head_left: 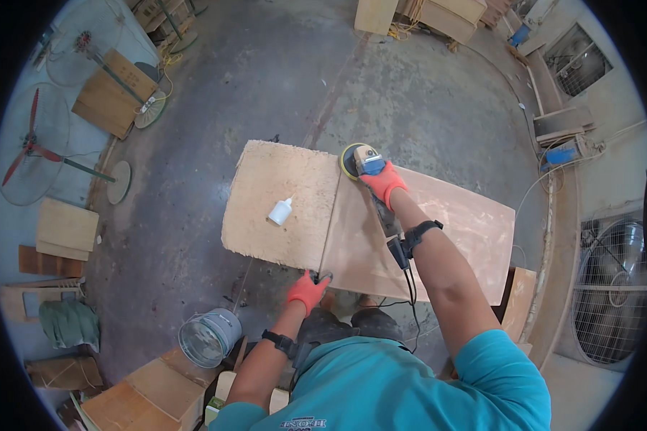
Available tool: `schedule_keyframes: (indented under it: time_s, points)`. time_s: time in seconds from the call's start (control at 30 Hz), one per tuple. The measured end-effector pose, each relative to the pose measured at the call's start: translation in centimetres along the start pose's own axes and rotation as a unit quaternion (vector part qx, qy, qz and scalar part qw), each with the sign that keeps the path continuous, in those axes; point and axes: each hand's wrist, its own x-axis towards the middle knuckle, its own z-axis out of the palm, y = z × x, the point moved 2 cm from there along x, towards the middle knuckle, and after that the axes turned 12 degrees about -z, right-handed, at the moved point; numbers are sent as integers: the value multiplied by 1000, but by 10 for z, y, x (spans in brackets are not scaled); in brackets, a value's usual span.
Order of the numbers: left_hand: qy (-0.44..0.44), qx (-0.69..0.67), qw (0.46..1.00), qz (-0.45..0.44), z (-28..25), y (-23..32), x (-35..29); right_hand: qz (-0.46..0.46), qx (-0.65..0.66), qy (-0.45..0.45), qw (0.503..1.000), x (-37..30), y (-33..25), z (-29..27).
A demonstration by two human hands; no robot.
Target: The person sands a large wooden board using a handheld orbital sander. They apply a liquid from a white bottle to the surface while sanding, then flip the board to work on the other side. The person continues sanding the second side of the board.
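Observation:
My right hand (385,182), in a coral glove, is closed round the head of a corded disc sander (369,161). The sander's round yellow-rimmed pad sits at the far edge of a smooth reddish-brown wooden panel (438,233), and its dark body and cord run back toward me. My left hand (309,290), gloved alike with dark fingertips, grips the panel's near edge by the seam with a rough pale board (280,172). On that board a small white squeeze bottle (280,211) lies on its side.
A paint-stained bucket (210,337) stands at the near left beside wooden boxes (147,391). Standing fans (32,147) and leaning boards (68,228) line the left wall. Large caged wall fans (611,287) are on the right. Wooden boxes (438,18) sit at the far end.

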Motion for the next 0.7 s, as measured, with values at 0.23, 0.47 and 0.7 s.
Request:
schedule_keyframes:
  time_s: [0.23,0.47,0.7]
  points:
    - [-19,52,998,-11,11,20,-2,41,-12,-11,999,-8,-7,6]
    - [-30,72,996,-38,21,13,6,39,-30,-63,997,-15,-28,-2]
    - [-17,72,996,-47,21,20,-1,70,-14,-37,997,-17,19,-31]
